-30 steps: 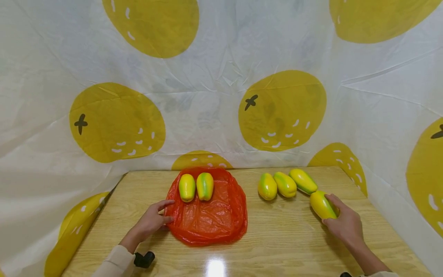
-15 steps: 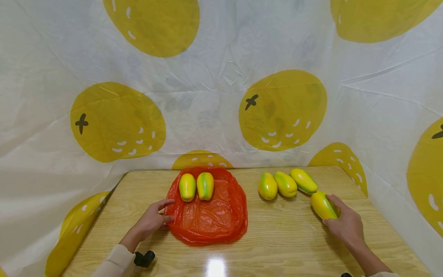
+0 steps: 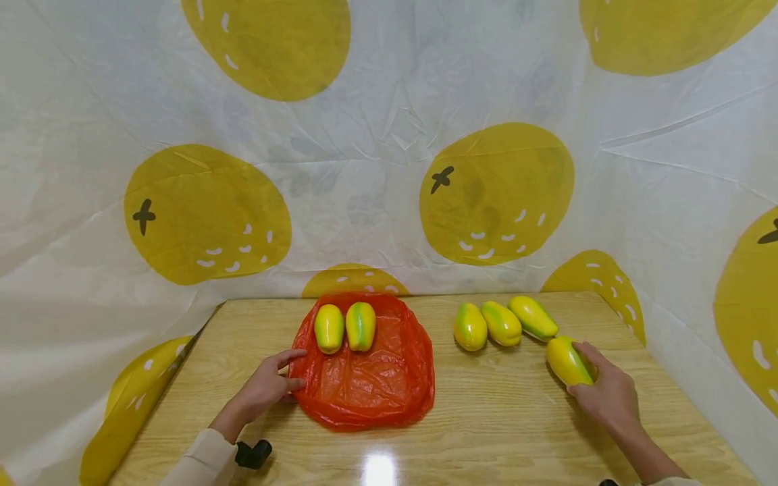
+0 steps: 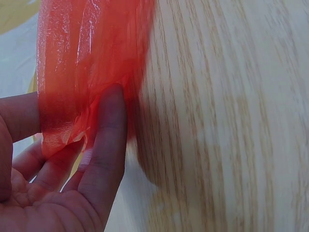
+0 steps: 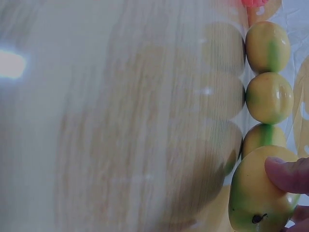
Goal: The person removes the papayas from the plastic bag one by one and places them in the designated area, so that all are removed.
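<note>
My left hand (image 3: 265,386) is at the left edge of a red plastic bag (image 3: 365,391) that lies spread on the table with its rim bunched up. In the left wrist view, the fingers (image 4: 107,154) pinch the thin red rim. Two yellow-green papayas, a left one (image 3: 329,329) and a right one (image 3: 361,327), lie on the far part of the bag. At the right, my right hand (image 3: 608,391) grips another papaya (image 3: 566,361) from its right side. Its thumb (image 5: 287,175) presses on the fruit, whose dark stem spot faces the right wrist camera.
Three more papayas lie in a row near the table's back edge: a left one (image 3: 470,327), a middle one (image 3: 502,324) and a right one (image 3: 532,317), close to the gripped fruit. The wooden table (image 3: 486,418) ends at a white fruit-print cloth (image 3: 365,202).
</note>
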The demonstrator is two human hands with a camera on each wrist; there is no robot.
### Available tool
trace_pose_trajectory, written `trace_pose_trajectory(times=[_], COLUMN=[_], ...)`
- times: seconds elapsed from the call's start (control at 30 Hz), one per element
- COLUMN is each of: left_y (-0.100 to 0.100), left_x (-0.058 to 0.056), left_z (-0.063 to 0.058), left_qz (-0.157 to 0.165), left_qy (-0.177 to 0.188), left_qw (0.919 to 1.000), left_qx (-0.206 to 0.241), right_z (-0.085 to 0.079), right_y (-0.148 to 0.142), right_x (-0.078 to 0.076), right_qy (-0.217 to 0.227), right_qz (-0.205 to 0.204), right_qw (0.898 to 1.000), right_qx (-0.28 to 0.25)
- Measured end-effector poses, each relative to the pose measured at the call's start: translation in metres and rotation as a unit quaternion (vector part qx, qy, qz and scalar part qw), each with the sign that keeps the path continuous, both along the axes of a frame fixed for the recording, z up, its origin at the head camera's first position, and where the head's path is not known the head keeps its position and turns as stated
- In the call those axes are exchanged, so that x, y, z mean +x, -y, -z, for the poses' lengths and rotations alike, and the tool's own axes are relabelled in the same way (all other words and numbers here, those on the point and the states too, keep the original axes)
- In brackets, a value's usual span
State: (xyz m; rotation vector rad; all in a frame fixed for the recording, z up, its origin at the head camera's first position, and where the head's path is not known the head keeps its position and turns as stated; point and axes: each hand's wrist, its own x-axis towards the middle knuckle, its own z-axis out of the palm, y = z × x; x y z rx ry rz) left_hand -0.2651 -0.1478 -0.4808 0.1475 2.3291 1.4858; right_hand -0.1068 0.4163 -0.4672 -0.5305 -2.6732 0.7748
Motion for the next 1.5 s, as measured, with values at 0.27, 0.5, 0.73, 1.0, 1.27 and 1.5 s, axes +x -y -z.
trace_pose_trajectory(times=[0.27,0.5,0.73,1.0,1.27,1.5], left_y=[0.0,0.001,0.002,0.002,0.002,0.002], left_x=[0.001,0.0,0.001,0.001,0.002,0.004], left_z=[0.0,-0.001,0.001,0.001,0.001,0.001], left_qz=[0.0,0.001,0.0,0.0,0.002,0.002], left_qy=[-0.004,-0.002,-0.005,-0.002,-0.004,-0.008], left_qw=[1.0,1.0,1.0,1.0,1.0,1.0], left_qx=[-0.005,0.001,-0.002,0.0,-0.004,-0.001], right_z=[0.003,0.001,0.001,-0.002,-0.004,-0.014], right_y=[-0.001,0.0,0.001,0.001,0.003,0.014], right_x=[0.001,-0.001,-0.002,-0.004,-0.005,-0.011], right_qy=[-0.012,0.001,0.01,0.014,-0.003,-0.082], right_qz=[-0.011,-0.039,-0.052,-0.052,-0.056,-0.078], right_qw=[1.0,0.999,0.999,0.999,0.998,0.991], right_qx=[0.016,0.011,-0.004,-0.003,0.021,0.067])
